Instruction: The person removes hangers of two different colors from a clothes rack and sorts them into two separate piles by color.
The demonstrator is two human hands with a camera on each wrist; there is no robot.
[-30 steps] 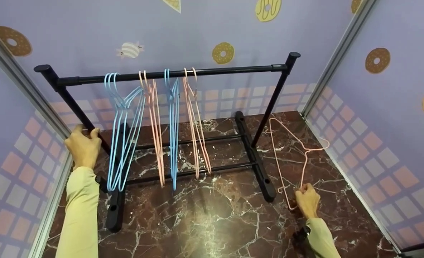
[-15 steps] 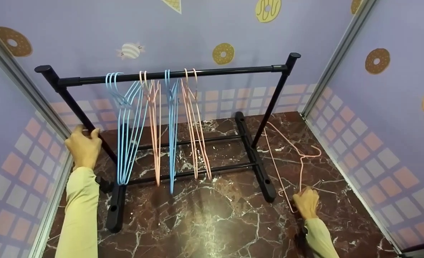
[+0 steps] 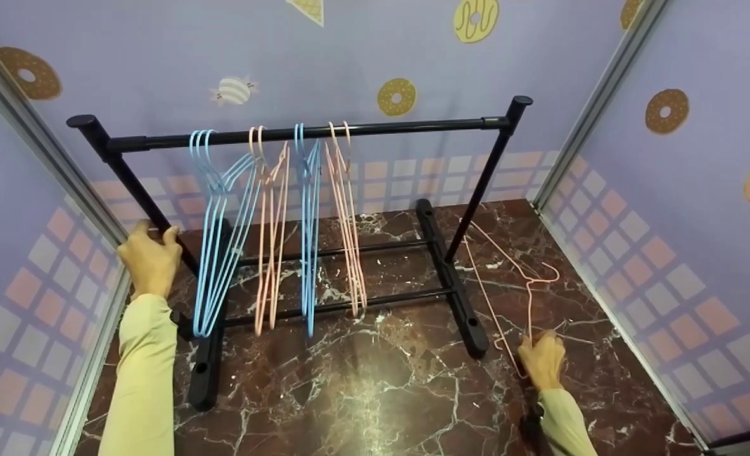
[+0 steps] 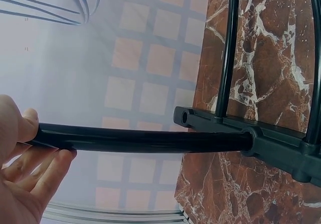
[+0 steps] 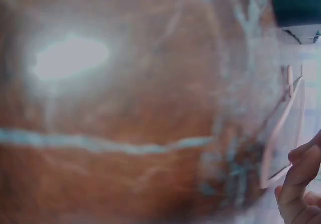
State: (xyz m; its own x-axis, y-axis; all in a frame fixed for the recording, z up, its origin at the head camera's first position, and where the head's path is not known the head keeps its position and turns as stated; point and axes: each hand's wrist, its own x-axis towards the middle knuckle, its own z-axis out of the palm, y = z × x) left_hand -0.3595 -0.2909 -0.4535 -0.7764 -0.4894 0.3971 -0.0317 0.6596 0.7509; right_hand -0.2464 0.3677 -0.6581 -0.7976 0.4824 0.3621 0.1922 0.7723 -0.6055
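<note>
From afar I edged the loose hanger (image 3: 529,308), pinched in the right hand (image 3: 543,361), nearer the rack (image 3: 425,126), though still unhung, while the left hand (image 3: 151,258) gripped its post (image 3: 135,190).

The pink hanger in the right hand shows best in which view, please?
The head view, since the pink hanger shows there with its hook and most of its frame; the right wrist view catches only part near its edge, the left wrist view none.
</note>
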